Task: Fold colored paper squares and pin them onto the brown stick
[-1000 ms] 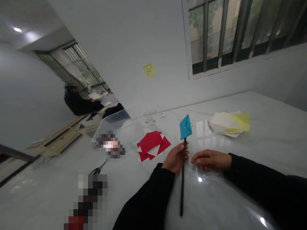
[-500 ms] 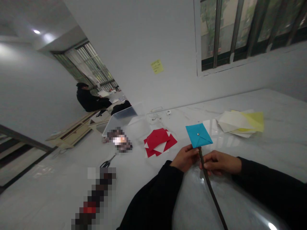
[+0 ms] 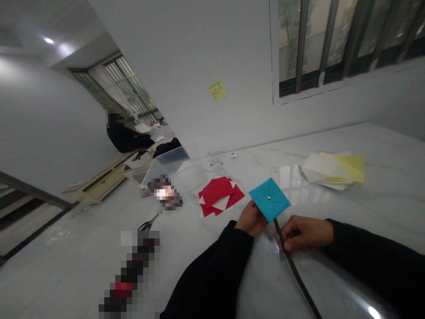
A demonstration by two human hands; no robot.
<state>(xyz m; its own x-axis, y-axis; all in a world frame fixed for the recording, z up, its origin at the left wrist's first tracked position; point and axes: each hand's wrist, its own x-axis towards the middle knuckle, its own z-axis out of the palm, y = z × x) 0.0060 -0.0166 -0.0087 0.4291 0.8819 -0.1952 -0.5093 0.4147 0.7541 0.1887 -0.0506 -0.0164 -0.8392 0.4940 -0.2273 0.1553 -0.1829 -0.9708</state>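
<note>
A blue folded paper square (image 3: 269,199) with a small metal pin in its middle sits at the top of a dark stick (image 3: 295,272). The stick slants down toward the lower right. My right hand (image 3: 303,232) is closed around the stick just below the blue paper. My left hand (image 3: 252,218) touches the blue paper's lower left edge, with its fingers tucked behind the paper.
Red and white folded papers (image 3: 219,196) lie on the glossy white table (image 3: 381,208). A yellow and white paper pile (image 3: 335,170) lies at the right. Scissors (image 3: 148,224) and a clear plastic box (image 3: 172,164) are at the left. A person in black (image 3: 124,135) sits far back.
The stick has passed from my left hand into my right hand and tilted toward the lower right. The blue paper now faces me more flatly, with my left hand at its edge.
</note>
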